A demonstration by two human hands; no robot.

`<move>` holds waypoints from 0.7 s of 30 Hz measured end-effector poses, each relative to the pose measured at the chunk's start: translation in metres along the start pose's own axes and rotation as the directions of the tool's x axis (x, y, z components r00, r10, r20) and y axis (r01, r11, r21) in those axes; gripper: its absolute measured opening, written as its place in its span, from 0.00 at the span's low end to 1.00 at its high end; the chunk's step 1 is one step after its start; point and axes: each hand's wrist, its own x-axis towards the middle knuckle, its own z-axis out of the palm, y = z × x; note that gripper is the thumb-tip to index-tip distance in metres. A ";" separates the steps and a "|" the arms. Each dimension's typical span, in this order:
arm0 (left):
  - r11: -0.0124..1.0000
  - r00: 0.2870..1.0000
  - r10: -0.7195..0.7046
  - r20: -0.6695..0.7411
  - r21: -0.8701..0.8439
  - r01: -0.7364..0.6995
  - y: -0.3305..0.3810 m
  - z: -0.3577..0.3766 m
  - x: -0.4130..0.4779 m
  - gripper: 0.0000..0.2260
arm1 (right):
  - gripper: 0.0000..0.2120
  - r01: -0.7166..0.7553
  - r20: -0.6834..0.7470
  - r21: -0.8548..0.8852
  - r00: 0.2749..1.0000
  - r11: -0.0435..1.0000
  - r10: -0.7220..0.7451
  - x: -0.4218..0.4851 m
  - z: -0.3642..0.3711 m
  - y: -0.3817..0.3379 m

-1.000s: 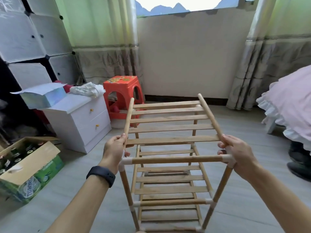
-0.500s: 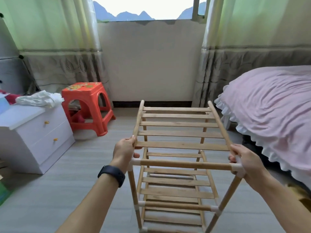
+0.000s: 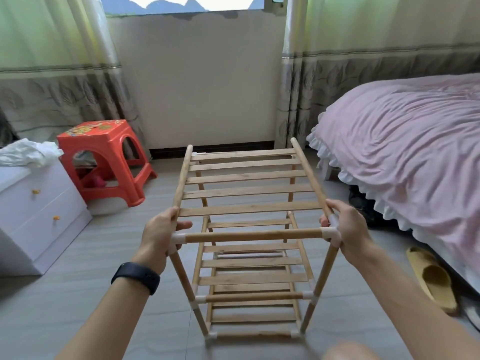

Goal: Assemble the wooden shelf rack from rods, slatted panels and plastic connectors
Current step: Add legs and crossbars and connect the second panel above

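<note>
The wooden shelf rack (image 3: 250, 236) stands upright in front of me, several slatted tiers joined by rods and white plastic connectors (image 3: 329, 232). Its top slatted panel (image 3: 246, 190) tilts away from me toward the wall. My left hand (image 3: 158, 236) grips the near left top corner, fingers curled round the side rod beside the white connector. My right hand (image 3: 346, 229) grips the near right top corner, wrapped round the connector and rod. A front crossbar (image 3: 253, 235) runs between my two hands. Lower tiers show beneath it.
A red plastic stool (image 3: 104, 162) and a white drawer cabinet (image 3: 39, 211) with a white cloth on it stand at the left. A bed with a pink cover (image 3: 405, 152) fills the right, a slipper (image 3: 432, 279) beside it. Curtains and a wall lie behind.
My view has swung right: the cardboard box and cube shelves left the frame, and the bed came in. The rack, held at both near corners, moved with me to between stool and bed.
</note>
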 end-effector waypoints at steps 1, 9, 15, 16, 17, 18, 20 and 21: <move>1.000 1.000 0.001 -0.005 -0.030 -0.002 -0.003 0.000 -0.002 0.12 | 0.13 0.004 -0.011 -0.008 1.000 1.000 -0.004 0.000 0.001 0.000; 0.988 0.991 -0.076 0.111 -0.127 0.089 0.000 0.001 -0.007 0.17 | 0.11 -0.035 0.015 0.051 0.999 0.998 0.034 0.003 0.001 0.001; 0.988 0.984 -0.078 0.158 -0.120 0.098 0.001 -0.001 -0.007 0.19 | 0.10 -0.110 0.061 0.237 0.993 0.965 0.098 0.004 0.000 0.003; 0.989 0.983 -0.076 0.169 -0.115 0.096 0.000 -0.001 -0.007 0.19 | 0.10 -0.113 0.062 0.259 0.993 0.959 0.100 0.004 0.000 0.003; 0.989 0.980 -0.075 0.183 -0.111 0.096 0.000 -0.002 -0.007 0.19 | 0.09 -0.116 0.070 0.276 0.992 0.954 0.101 0.004 0.001 0.003; 0.990 0.978 -0.074 0.197 -0.105 0.096 0.000 -0.003 -0.006 0.19 | 0.09 -0.122 0.090 0.281 0.991 0.952 0.100 0.004 0.001 0.002; 0.992 0.974 -0.072 0.214 -0.085 0.092 0.000 -0.005 -0.005 0.18 | 0.08 -0.146 0.174 0.248 0.979 0.958 0.104 0.004 -0.001 0.000; 0.994 0.974 -0.070 0.217 -0.071 0.087 0.001 -0.006 -0.005 0.18 | 0.09 -0.167 0.228 0.219 0.967 0.961 0.116 0.005 -0.002 -0.001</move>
